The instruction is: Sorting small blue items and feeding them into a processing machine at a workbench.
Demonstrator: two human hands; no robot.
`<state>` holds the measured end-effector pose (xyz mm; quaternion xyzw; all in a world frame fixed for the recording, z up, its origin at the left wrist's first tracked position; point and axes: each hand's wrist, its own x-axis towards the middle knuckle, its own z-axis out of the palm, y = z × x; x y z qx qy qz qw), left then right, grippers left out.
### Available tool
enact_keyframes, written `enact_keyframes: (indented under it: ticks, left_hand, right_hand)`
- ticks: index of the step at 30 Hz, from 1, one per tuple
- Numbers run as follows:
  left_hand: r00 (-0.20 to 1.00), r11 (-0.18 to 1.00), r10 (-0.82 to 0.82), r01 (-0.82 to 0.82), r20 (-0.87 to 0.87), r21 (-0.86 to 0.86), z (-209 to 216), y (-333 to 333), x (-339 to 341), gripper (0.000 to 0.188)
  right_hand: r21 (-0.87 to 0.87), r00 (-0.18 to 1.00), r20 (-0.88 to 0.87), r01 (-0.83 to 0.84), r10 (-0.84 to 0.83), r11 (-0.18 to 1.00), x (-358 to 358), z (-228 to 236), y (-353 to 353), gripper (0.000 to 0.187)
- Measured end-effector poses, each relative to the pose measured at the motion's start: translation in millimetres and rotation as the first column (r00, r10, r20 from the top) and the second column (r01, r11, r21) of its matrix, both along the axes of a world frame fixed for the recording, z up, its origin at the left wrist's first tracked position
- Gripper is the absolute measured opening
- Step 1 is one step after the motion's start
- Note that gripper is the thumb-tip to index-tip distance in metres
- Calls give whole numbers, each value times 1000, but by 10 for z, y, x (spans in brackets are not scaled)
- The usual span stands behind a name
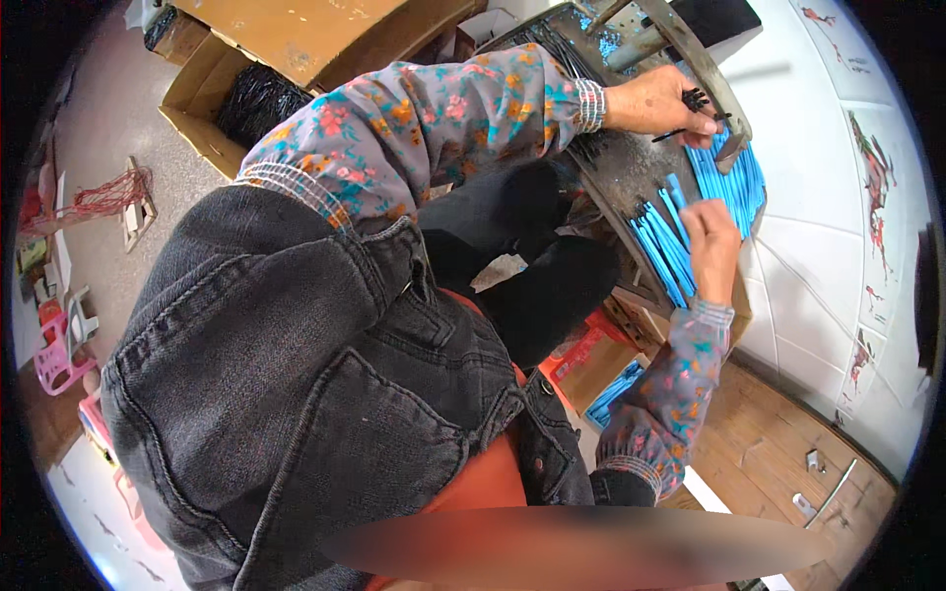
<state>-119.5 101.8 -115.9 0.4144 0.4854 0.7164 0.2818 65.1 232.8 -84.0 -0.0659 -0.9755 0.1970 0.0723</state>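
My left hand (655,103) is closed over the worktable, with a small bunch of thin black pieces (696,99) sticking out between its fingers. Below it, my right hand (713,241) is pinched at the fingertips, slightly blurred, on what looks like a slim blue tube (675,187). Beside that hand a row of blue tubes (658,246) with black ends lies on the table. A larger pile of blue tubes (729,182) rests against the wall side, under a metal arm.
The dark worktable (616,177) carries a metal fixture (695,49) and scattered small blue bits (609,44). A cardboard box of black rods (258,103) stands at the left. Another box with blue tubes (616,389) sits below the table, and a white tiled wall (808,227) runs along the right.
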Motion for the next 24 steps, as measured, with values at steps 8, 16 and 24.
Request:
enact_keyframes:
  ticks: [8,16,24]
  left_hand:
    - [997,999,-41,41,-67,6,19,-52,-2,25]
    - [1000,1000,-12,12,-8,-7,5,-72,-13,26]
    - [1000,1000,1,-1,-4,-4,15,-66,30,24]
  right_hand:
    - [411,990,-135,24,35,912,-175,-93,155,13]
    - [363,989,-134,-9,62,932,-150,-56,24,5]
    - [343,1000,26,1,-11,939,-177,-33,-2,16]
